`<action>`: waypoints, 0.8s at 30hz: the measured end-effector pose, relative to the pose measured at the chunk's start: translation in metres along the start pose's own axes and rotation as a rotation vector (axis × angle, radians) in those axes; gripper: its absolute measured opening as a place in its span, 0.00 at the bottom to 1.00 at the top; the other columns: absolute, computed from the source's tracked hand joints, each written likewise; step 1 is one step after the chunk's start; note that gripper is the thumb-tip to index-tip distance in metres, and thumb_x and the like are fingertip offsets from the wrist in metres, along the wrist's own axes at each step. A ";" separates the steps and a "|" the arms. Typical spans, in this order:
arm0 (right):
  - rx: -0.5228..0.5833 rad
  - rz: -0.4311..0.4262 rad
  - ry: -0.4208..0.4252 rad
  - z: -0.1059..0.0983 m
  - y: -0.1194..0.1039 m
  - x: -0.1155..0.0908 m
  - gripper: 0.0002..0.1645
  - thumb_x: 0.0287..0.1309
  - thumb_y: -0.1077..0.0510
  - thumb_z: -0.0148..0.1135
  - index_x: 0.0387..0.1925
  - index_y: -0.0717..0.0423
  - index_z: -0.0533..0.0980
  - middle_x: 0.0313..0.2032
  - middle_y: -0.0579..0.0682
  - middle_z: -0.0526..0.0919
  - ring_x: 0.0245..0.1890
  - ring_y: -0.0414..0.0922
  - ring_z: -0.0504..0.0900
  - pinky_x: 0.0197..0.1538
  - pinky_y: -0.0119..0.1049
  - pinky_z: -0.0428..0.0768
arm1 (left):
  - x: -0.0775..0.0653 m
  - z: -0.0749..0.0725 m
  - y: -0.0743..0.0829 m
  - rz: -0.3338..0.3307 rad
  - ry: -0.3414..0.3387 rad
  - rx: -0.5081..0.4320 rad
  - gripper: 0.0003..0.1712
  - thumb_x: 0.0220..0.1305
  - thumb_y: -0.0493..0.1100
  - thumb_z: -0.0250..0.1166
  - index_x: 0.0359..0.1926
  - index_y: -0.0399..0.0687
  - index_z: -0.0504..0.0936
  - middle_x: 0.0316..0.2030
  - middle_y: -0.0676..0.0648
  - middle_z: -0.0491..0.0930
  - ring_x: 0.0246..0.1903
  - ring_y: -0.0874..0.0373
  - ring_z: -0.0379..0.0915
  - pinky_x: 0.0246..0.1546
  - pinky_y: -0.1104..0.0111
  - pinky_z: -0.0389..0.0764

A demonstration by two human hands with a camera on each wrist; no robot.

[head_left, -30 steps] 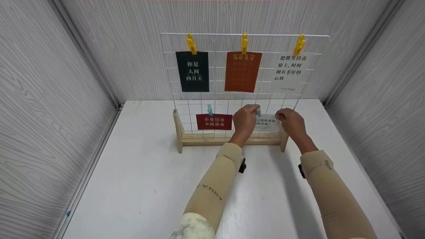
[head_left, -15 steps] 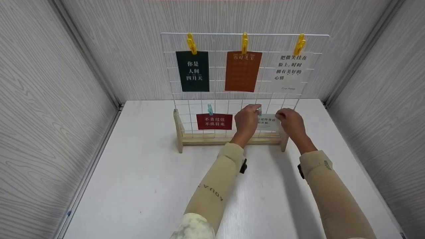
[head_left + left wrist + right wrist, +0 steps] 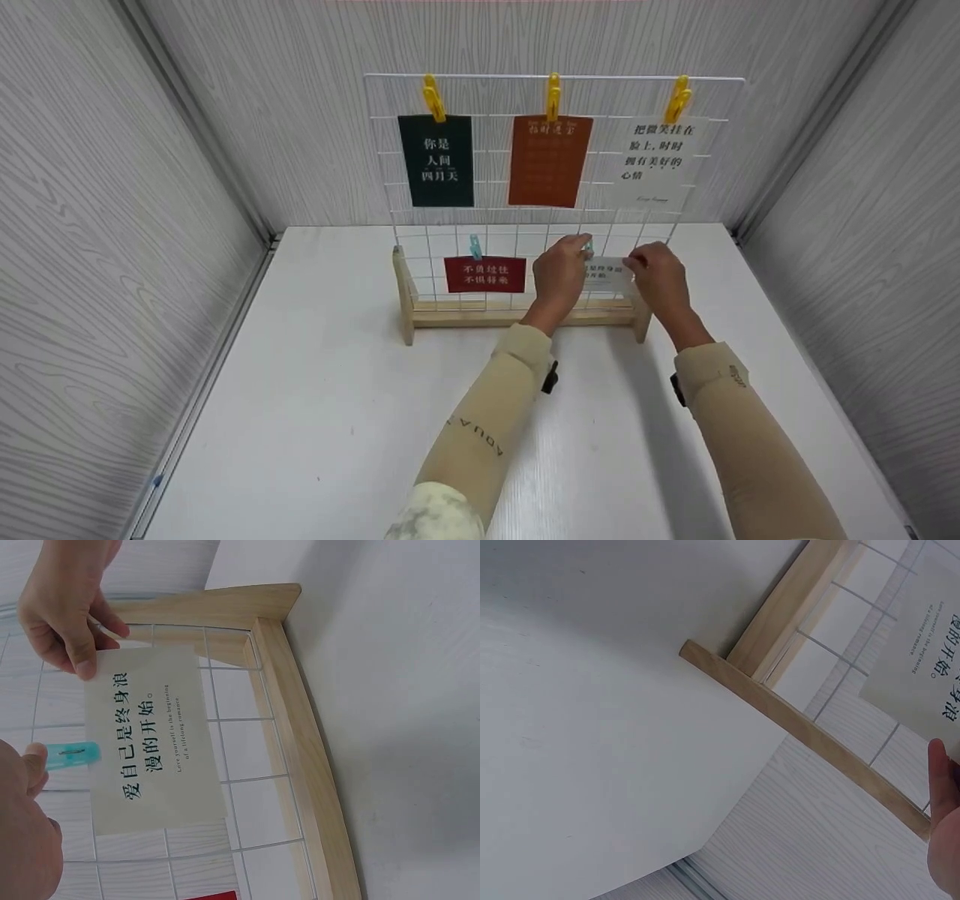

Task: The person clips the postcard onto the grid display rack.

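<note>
A small pale card [image 3: 176,757] printed with dark characters lies against the white wire grid [image 3: 487,217], low on its right side. My left hand [image 3: 559,276] pinches a light blue clip [image 3: 73,754] whose tip sits over the card's top edge. With thumb and fingers, my right hand [image 3: 661,277] pinches the card's upper right corner; in the right wrist view, only part of that hand shows beside the card [image 3: 919,660]. To the left, a dark red card [image 3: 484,275] hangs from another light blue clip [image 3: 475,247].
The grid stands in a wooden base [image 3: 521,319] on a white table [image 3: 337,420]. Along its upper part, yellow clips [image 3: 553,97] hold a dark green card [image 3: 437,161], an orange-brown card [image 3: 550,161] and a white card [image 3: 660,161]. Wood-grain panels [image 3: 247,67] rise behind and at both sides.
My left hand has shifted slightly to the right, together with the clip. The right hand keeps its pinch on the card's corner, almost still.
</note>
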State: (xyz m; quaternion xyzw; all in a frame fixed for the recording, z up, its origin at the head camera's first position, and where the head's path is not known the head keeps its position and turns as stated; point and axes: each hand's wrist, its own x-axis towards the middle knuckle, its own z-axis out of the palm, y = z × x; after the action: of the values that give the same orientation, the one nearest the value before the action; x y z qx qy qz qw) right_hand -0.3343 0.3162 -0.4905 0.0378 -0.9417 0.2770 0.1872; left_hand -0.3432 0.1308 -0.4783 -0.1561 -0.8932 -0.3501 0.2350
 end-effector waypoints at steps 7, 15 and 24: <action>-0.033 -0.017 0.052 0.001 -0.002 -0.002 0.12 0.69 0.58 0.62 0.41 0.65 0.81 0.39 0.59 0.81 0.39 0.54 0.80 0.44 0.50 0.78 | -0.001 -0.001 0.000 -0.012 -0.003 -0.005 0.16 0.67 0.44 0.66 0.56 0.53 0.86 0.50 0.54 0.87 0.47 0.63 0.85 0.40 0.68 0.83; -0.002 0.067 0.047 0.002 -0.001 -0.005 0.14 0.72 0.56 0.59 0.48 0.64 0.79 0.44 0.59 0.81 0.43 0.54 0.80 0.47 0.51 0.77 | -0.002 -0.001 0.004 -0.030 -0.040 -0.015 0.18 0.70 0.46 0.64 0.59 0.53 0.83 0.54 0.53 0.85 0.52 0.62 0.83 0.45 0.68 0.83; 0.026 0.055 0.062 -0.002 -0.006 -0.010 0.16 0.72 0.56 0.58 0.52 0.64 0.78 0.46 0.60 0.81 0.45 0.54 0.79 0.48 0.50 0.79 | -0.002 0.000 0.006 -0.028 -0.032 -0.001 0.17 0.73 0.45 0.62 0.60 0.52 0.83 0.54 0.53 0.85 0.54 0.63 0.82 0.48 0.69 0.82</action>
State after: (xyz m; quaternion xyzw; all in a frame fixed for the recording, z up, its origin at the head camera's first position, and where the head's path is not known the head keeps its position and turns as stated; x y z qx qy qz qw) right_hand -0.3230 0.3122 -0.4901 0.0059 -0.9325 0.2951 0.2080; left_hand -0.3384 0.1350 -0.4759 -0.1493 -0.8987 -0.3513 0.2160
